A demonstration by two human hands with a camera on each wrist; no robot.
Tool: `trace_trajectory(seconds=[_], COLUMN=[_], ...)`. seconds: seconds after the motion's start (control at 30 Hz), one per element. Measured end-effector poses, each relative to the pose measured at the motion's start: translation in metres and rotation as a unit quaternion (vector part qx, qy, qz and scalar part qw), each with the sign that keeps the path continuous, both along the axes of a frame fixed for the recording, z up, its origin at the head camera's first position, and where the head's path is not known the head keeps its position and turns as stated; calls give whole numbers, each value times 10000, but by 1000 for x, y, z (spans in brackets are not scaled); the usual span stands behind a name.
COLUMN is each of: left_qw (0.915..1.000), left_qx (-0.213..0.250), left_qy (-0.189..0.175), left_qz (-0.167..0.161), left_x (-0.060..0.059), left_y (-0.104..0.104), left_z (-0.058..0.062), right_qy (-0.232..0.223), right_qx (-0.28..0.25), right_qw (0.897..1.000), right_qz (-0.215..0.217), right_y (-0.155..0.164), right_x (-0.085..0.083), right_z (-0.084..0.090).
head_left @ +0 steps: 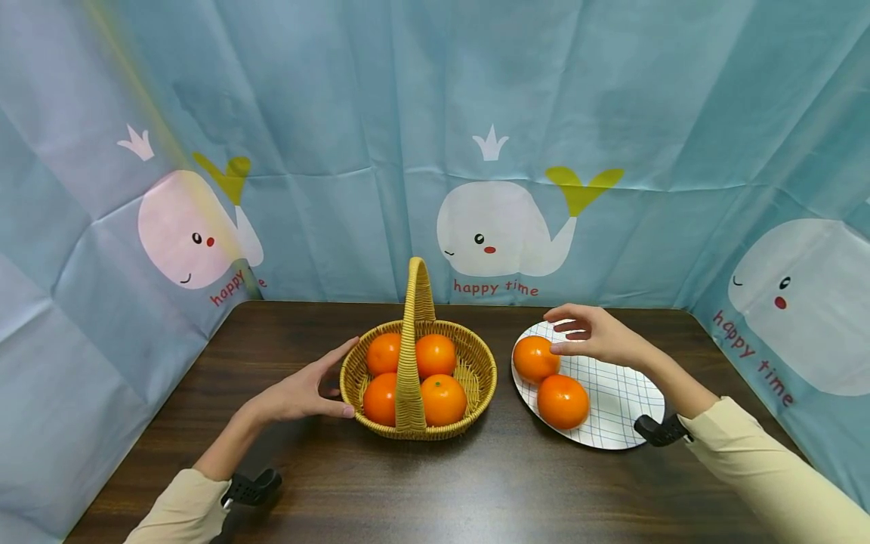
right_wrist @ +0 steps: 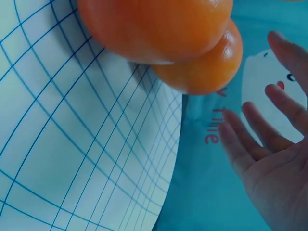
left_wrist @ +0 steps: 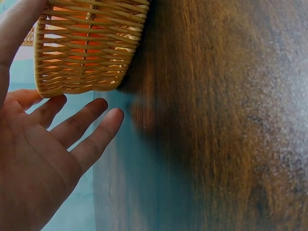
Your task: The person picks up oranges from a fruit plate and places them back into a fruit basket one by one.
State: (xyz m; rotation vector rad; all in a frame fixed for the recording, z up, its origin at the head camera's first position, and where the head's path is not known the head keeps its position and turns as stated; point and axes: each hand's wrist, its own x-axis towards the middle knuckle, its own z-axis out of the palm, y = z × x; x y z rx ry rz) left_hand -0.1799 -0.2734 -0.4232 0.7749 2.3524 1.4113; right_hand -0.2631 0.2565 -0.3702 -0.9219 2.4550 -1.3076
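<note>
A yellow wicker basket (head_left: 486, 393) with a tall arched handle stands mid-table and holds several oranges (head_left: 444, 400). My left hand (head_left: 303, 390) is at its left side, fingers spread and thumb at the near rim. In the left wrist view, fingertips of that left hand (left_wrist: 53, 144) meet the basket's rim (left_wrist: 62, 91). My right hand (head_left: 598, 334) hovers over the white plate (head_left: 621, 400), holding nothing. Beneath its fingertips lies the farther orange (head_left: 535, 359), touching a nearer orange (head_left: 563, 402). The right wrist view has the right hand (right_wrist: 274, 159) apart from both oranges, fingers loosely bent.
The dark wooden table (head_left: 435, 491) backs onto a light blue curtain (head_left: 340, 151) printed with white whales, which also closes in both sides. Blue grid lines cover the plate. The basket's handle (head_left: 410, 355) rises well above the fruit. Each wrist wears a black band (head_left: 662, 430).
</note>
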Motion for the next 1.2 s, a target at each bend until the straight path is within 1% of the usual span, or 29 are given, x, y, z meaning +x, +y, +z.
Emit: trace_trajectory(seconds=[0.27, 0.57, 0.73, 0.9, 1.03, 1.2], left_qw=[10000, 9999, 10000, 10000, 10000, 10000], left_qx=[-42, -51, -16, 31, 5, -7], left_qy=[0, -70, -83, -48, -56, -53], left_qz=[21, 73, 33, -18, 2, 18], left_x=[0, 1, 0, 0, 0, -1], left_y=[-1, -1, 0, 0, 0, 0], left_z=[1, 2, 1, 0, 0, 0], right_qy=[-180, -601, -392, -137, -101, -162], right_qx=[60, 266, 519, 687, 775, 810], right_qw=[9998, 9965, 9949, 9932, 9931, 9937], right_qz=[33, 514, 776, 926, 879, 761], right_y=[5, -1, -7, -12, -14, -13], right_x=[-5, -14, -19, -19, -18, -17], right_z=[-8, -16, -17, -15, -15, -18])
